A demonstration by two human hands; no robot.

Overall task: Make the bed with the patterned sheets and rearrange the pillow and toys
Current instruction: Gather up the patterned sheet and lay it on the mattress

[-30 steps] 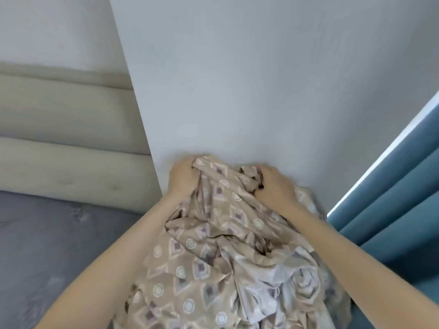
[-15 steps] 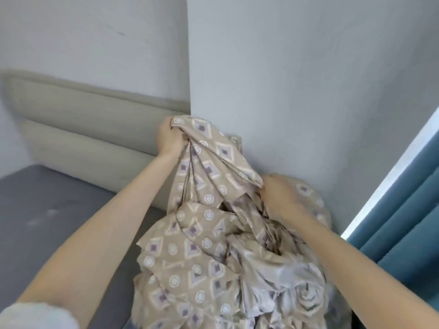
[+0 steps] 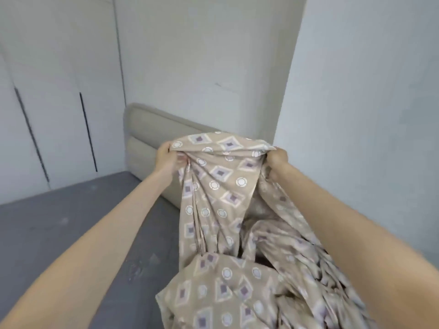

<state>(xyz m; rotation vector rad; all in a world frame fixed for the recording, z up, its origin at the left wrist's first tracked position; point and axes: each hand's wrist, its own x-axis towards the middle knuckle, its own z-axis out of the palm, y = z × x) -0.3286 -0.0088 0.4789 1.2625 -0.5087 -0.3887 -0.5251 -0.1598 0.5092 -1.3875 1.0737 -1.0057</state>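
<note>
Fingers (image 3: pixel 166 149) clutching sheet (image 3: pixel 221 179) edge, rest hanging below

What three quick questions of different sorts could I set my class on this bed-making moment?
1. True or false: the left hand and the right hand both grip the top edge of the patterned sheet.
2. Multiple choice: left of the sheet, the grey mattress is A) bare, B) covered with pillows, C) covered with toys.
3. Fill the gap: behind the sheet's top edge, against the wall, stands the beige padded ____.

Key: 1 true; 2 A; 3 headboard.
</note>
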